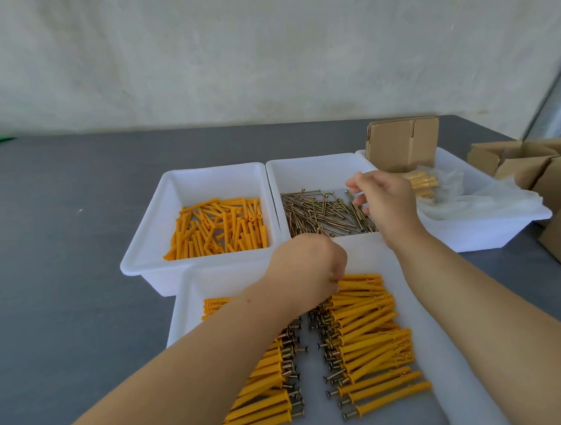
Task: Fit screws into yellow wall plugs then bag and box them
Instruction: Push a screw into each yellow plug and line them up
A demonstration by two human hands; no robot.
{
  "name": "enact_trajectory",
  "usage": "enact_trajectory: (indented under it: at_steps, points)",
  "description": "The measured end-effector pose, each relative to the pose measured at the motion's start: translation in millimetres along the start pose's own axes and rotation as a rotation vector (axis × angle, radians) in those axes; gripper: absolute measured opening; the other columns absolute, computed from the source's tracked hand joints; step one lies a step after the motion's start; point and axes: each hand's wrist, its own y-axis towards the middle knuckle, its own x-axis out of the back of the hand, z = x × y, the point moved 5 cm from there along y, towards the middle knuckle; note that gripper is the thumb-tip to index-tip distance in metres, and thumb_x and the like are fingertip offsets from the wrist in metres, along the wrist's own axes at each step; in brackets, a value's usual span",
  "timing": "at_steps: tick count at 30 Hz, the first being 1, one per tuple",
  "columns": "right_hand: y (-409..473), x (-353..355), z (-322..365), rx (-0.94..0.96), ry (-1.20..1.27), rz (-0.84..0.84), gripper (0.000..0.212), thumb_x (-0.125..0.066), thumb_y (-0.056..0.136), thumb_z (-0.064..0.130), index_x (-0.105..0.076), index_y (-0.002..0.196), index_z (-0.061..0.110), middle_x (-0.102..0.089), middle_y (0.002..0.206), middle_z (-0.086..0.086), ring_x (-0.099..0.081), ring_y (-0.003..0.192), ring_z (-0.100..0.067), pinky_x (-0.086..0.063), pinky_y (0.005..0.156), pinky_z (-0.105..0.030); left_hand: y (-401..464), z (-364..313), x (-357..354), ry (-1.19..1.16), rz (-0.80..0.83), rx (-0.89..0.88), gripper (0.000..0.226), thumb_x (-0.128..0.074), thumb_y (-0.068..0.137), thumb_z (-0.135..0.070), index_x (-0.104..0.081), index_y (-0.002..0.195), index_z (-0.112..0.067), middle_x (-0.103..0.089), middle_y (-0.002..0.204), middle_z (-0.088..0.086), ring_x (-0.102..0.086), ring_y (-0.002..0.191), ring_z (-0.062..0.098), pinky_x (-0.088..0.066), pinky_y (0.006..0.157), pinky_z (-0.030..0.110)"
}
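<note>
Above the screw tray [322, 170], the right hand [383, 199] is loosely curled; what is held cannot be told. Nearer, the left hand [308, 266] is curled over filled plugs [365, 332]; its hold is hidden.

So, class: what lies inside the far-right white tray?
The far-right white tray holds a cardboard box, bagged yellow plugs and clear plastic bags; the right hand covers its left edge.

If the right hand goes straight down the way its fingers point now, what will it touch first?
Most likely the loose screws in the middle white tray: the right hand hovers above that pile, fingers pointing down. How high it hovers is unclear.
</note>
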Motion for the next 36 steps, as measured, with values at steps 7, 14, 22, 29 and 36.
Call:
enact_trajectory:
  at_steps: [7, 14, 22, 29, 36]
  points:
    - [0, -15, -8, 0.123, -0.63, 0.228, 0.024, -0.056, 0.095, 0.026, -0.07, 0.076, 0.02, -0.067, 0.076, 0.006, -0.062, 0.079, -0.02, -0.046, 0.066, -0.029, -2, 17, 11, -0.066, -0.316, -0.018, 0.013, -0.071, 0.087, -0.035, -0.075, 0.095, -0.025, -0.051, 0.103, -0.008, -0.051, 0.1, 0.013, -0.042, 0.068, 0.026]
    - [-10, -41, -15, -0.105, -1.056, 0.805, 0.039, -0.036, 0.106, 0.035, -0.062, 0.131, 0.019, -0.057, 0.139, -0.005, -0.051, 0.124, -0.025, -0.04, 0.1, -0.036, -8, 104, 20, -0.058, -0.405, 0.497, 0.023, -0.058, 0.095, -0.031, -0.071, 0.11, -0.021, -0.056, 0.116, 0.005, -0.057, 0.1, 0.026, -0.051, 0.075, 0.034]
    - [-14, -48, -15, -0.288, -1.093, 1.02, 0.05, -0.027, 0.107, 0.037, -0.04, 0.15, 0.015, -0.029, 0.161, -0.007, -0.027, 0.147, -0.025, -0.024, 0.115, -0.037, -3, 143, -20, -0.128, 0.269, 0.754, 0.058, -0.024, 0.104, -0.044, -0.034, 0.15, -0.009, -0.03, 0.158, 0.014, -0.027, 0.145, 0.035, -0.023, 0.118, 0.051]
    - [-7, -43, -15, -0.204, -0.932, 0.846, 0.042, -0.048, 0.1, 0.03, -0.068, 0.113, -0.004, -0.063, 0.125, -0.019, -0.057, 0.118, -0.035, -0.047, 0.097, -0.044, -1, 136, -20, -0.196, 0.33, 0.687, 0.057, -0.023, 0.107, -0.042, -0.026, 0.154, -0.01, -0.022, 0.161, 0.012, -0.018, 0.149, 0.031, -0.016, 0.119, 0.045]
    - [-9, -32, -6, -0.148, -0.694, 0.797, 0.043, -0.063, 0.093, 0.045, -0.074, 0.099, 0.004, -0.067, 0.107, -0.017, -0.062, 0.104, -0.028, -0.047, 0.092, -0.039, -2, 138, -20, -0.204, 0.3, 0.699, 0.055, -0.025, 0.106, -0.04, -0.032, 0.151, -0.008, -0.027, 0.159, 0.013, -0.023, 0.147, 0.033, -0.019, 0.12, 0.047]
